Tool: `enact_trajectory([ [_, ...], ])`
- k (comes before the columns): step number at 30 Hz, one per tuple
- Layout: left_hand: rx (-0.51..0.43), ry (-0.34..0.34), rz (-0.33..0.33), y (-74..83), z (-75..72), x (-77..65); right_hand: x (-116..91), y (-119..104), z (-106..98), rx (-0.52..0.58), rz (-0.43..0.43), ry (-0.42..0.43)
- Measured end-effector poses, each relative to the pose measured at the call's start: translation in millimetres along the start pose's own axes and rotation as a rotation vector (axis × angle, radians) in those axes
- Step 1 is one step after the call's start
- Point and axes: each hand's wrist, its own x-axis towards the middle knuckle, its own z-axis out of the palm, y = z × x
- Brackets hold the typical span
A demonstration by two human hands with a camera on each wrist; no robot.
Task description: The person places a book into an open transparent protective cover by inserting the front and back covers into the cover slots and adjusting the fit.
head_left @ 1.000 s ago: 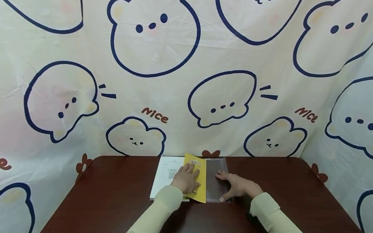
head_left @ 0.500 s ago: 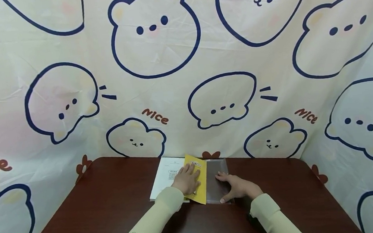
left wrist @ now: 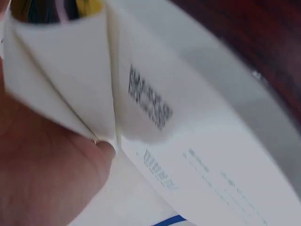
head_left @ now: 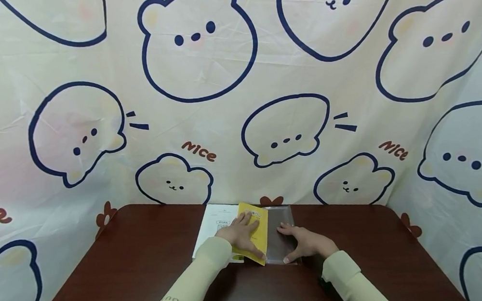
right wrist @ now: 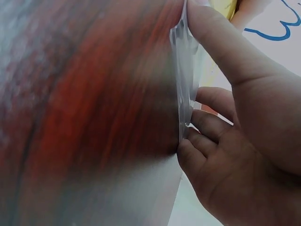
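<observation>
An open book [head_left: 209, 224] lies near the table's far edge, a white page with a printed code facing up. Its yellow cover [head_left: 259, 233] is spread to the right and overlaps a clear plastic book cover [head_left: 277, 241]. My left hand [head_left: 237, 234] rests across the yellow cover with fingers spread, thumb at its lower right corner. In the left wrist view the thumb [left wrist: 106, 149] is by a fold between white pages. My right hand [head_left: 310, 243] touches the plastic with thumb and fingers apart. In the right wrist view its fingers [right wrist: 207, 125] lie along the plastic's edge.
The dark brown wooden table [head_left: 148, 275] extends around the book on both sides and in front. A pale cloth backdrop [head_left: 221, 123] with bear drawings hangs right behind the table's far edge and along both sides.
My left hand has shifted slightly left, and its thumb has spread out to the yellow cover's lower right corner. My right hand stays almost still on the plastic.
</observation>
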Motion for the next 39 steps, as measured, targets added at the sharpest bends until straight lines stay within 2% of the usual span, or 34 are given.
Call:
enact_trajectory([
  [3, -0.007, -0.032, 0.015, -3.5, -2.9, -1.1, 0, 0, 0, 0.004, 0.004, 0.0],
  [6, -0.013, -0.036, 0.03, -5.9, -4.7, -2.0, 0, 0, 0, 0.003, 0.006, -0.001],
  [10, -0.013, -0.014, 0.041, -6.7, -4.9, -1.7, -1, 0, 0, 0.005, 0.002, -0.005],
  [17, -0.041, 0.033, 0.006, -4.3, 1.2, -0.1, -1, 0, 0, 0.008, -0.015, -0.007],
  [21, -0.025, 0.049, -0.006, -3.2, 5.4, 1.7, 0, 1, 1, 0.01, -0.015, -0.011],
  [28, 0.012, 0.067, 0.011, -0.7, 6.4, 1.5, 0, 0, 1, 0.009, -0.003, 0.003],
  [39, 0.027, 0.083, 0.031, 3.6, 7.9, -2.6, 2, 3, 1, -0.005, -0.038, -0.006],
])
